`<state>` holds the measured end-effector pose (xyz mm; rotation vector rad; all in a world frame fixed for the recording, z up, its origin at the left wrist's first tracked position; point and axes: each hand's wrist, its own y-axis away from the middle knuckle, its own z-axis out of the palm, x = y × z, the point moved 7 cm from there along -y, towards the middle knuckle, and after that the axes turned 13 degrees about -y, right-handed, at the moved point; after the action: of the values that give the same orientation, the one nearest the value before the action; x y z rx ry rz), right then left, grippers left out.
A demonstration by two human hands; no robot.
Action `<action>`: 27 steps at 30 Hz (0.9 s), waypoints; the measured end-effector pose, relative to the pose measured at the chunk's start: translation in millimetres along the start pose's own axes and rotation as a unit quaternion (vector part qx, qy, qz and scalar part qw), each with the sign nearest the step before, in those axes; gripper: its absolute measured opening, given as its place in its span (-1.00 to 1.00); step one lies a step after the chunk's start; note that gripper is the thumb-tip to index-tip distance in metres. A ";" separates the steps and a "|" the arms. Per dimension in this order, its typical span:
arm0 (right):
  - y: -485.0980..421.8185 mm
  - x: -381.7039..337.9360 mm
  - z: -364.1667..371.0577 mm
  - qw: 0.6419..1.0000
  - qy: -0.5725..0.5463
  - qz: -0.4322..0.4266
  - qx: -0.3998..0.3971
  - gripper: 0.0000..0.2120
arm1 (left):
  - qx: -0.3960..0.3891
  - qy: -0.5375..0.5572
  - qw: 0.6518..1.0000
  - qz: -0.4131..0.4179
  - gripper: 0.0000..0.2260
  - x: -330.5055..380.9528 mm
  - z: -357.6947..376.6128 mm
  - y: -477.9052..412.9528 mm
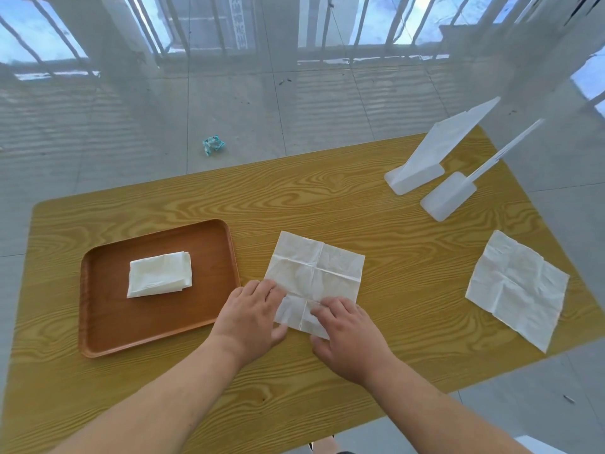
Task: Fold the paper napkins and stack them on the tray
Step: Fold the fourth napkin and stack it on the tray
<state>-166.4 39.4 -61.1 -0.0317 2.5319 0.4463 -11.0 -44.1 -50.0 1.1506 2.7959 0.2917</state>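
This napkin [316, 273] is thin, soft and easy to tear. My left grip [253, 309] lies flat on it, released. My right grip [347, 332] pinches the near edge. I'd lift there gently.

The surface [409, 231] is yellow wood-grain laminate, smooth with a faint sheen. The tray [157, 326] on the left looks like brown wood, smooth and satin. The middle napkin [314, 270], the right napkin [517, 290] and the folded stack [159, 273] are thin matt paper, soft and creased. The two far stands [414, 178] are smooth white plastic. The floor [248, 103] is glossy grey tile.
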 end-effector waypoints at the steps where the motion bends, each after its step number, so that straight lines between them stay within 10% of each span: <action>1: 1.5 0.0 2.5 1.000 0.006 0.000 0.000 -0.49 | -0.023 0.001 1.000 0.008 -0.36 1.5 4.1 -0.4; 4: 3.1 0.3 5.7 1.000 0.012 0.007 0.010 -0.51 | -0.098 -0.065 0.992 0.049 -0.28 8.8 20.1 -1.7; 12: 3.0 3.9 9.6 1.000 0.012 0.012 -0.002 -0.53 | -0.024 -0.137 0.987 0.078 -0.94 21.4 5.2 -3.3; 19: 7.5 -0.4 14.0 0.999 -0.001 0.037 -0.010 -0.50 | -0.051 0.116 0.973 -0.191 -0.88 -11.0 5.9 6.0; 23: 7.4 -0.7 12.1 0.999 -0.015 0.041 0.000 -0.46 | -0.075 0.344 0.878 -0.323 -0.53 -15.6 18.6 10.2; 27: 9.0 0.1 12.6 0.999 -0.021 0.035 0.003 -0.42 | -0.031 0.638 0.594 -0.488 -0.38 -13.0 34.4 14.1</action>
<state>-160.9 52.0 -68.3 0.0681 2.4991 0.4623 13.7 -38.8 -80.2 -1.3828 3.6704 1.4525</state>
